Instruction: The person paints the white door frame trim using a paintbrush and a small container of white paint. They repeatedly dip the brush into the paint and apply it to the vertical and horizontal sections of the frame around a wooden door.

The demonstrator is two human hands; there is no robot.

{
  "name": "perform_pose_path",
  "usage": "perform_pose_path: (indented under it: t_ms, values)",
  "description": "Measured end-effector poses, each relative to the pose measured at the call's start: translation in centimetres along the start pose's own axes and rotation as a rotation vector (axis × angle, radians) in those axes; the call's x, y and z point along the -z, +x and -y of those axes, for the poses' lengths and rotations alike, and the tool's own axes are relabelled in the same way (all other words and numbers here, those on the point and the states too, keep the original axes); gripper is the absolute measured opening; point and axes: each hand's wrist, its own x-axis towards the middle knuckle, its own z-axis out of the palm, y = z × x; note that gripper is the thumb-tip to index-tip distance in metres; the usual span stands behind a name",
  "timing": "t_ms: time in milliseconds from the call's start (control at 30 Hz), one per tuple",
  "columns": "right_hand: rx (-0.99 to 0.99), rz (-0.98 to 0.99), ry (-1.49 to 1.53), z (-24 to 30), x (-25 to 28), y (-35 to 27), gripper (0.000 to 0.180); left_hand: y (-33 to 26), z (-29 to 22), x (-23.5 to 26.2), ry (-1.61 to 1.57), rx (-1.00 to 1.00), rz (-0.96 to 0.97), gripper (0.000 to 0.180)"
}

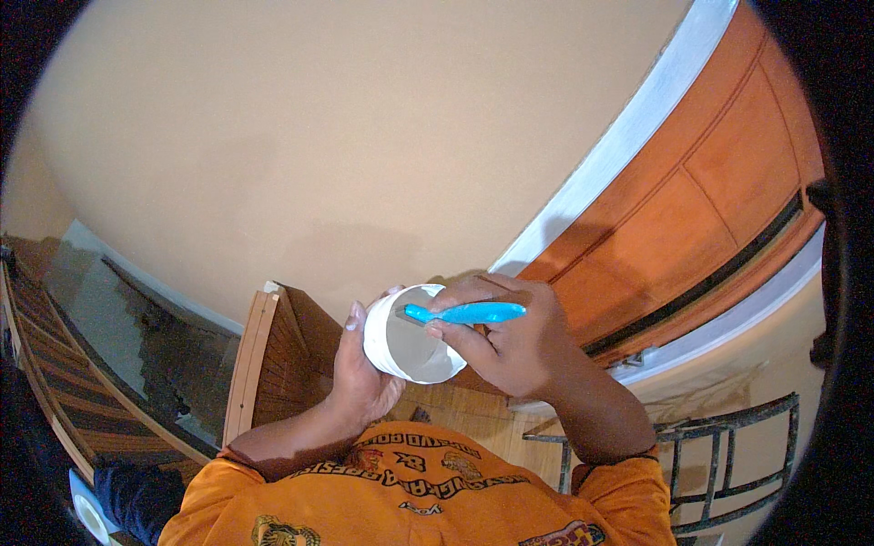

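Observation:
My left hand (353, 375) is wrapped round the side of a white plastic tub (375, 344), which is tilted so its mouth shows. A pale grey-beige coating covers the inside of the tub. In my right hand (533, 341), pinched between thumb and fingers, is a paintbrush with a bright blue handle (478, 313). Its working end points left over the tub's mouth, and I cannot make out the bristles clearly. The right fingers are close to the tub's right rim.
Ahead stands a beige wall (364, 136). An orange-brown panelled door (674, 200) with a white frame (619, 127) is on the right. Low wooden panelling (282, 355) and a staircase (100, 391) lie left. A black metal rack (728, 455) is at lower right, and a white roll (89, 511) at lower left.

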Motion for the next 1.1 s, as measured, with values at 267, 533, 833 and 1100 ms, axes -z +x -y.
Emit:
perform_pose_path:
  t_ms: [267, 533, 833, 1100]
  values:
    - [-0.024, 0.011, 0.012, -0.5, -0.1, -0.6, 0.017, 0.0, 0.1, -0.4, 0.001, 0.030, -0.011, 0.066]
    - [0.072, -0.128, -0.082, -1.2, 0.9, -1.3, 0.016, 0.2, 0.4, -1.6, 0.017, 0.072, -0.047, 0.074]
    - [0.297, -0.046, -0.388, -1.3, 0.5, -2.5, 0.025, 0.2, 0.4, -1.9, 0.030, 0.112, -0.069, 0.073]
    - [0.198, -0.429, 0.068, -2.7, -0.8, -2.6, 0.016, 0.5, 0.4, -1.5, 0.042, 0.120, -0.049, 0.071]
